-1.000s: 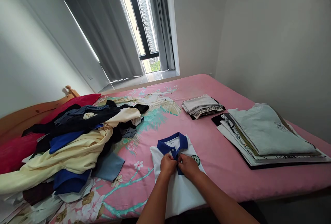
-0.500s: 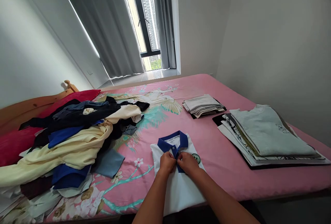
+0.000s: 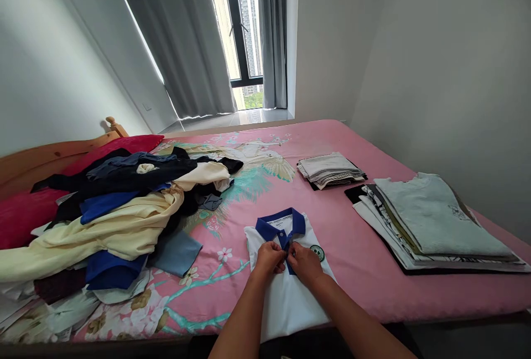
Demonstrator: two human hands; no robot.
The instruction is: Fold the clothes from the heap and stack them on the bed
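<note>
Pink bed (image 3: 360, 295) spans the lower frame; the shirt (image 3: 286, 309) lies face up at lower centre. Left hand (image 3: 269, 258) and right hand (image 3: 306, 263) both pinch its placket (image 3: 290, 269) below the collar (image 3: 266, 229) — the exact grip is hidden. Best to align both edges and work lightly — tugging would likely ruck the front.

This is a bedroom in a home. A bed (image 3: 360, 276) with a pink floral sheet fills it, a wooden headboard (image 3: 53, 154) and red pillows (image 3: 141, 142) at its left edge. Loose clothes (image 3: 136, 220) lie heaped near that edge, a folded stack (image 3: 440, 218) near the right one. Beyond the far edge, gray curtains (image 3: 178, 38) flank a window (image 3: 239, 32) facing high-rises (image 3: 249, 21).
</note>
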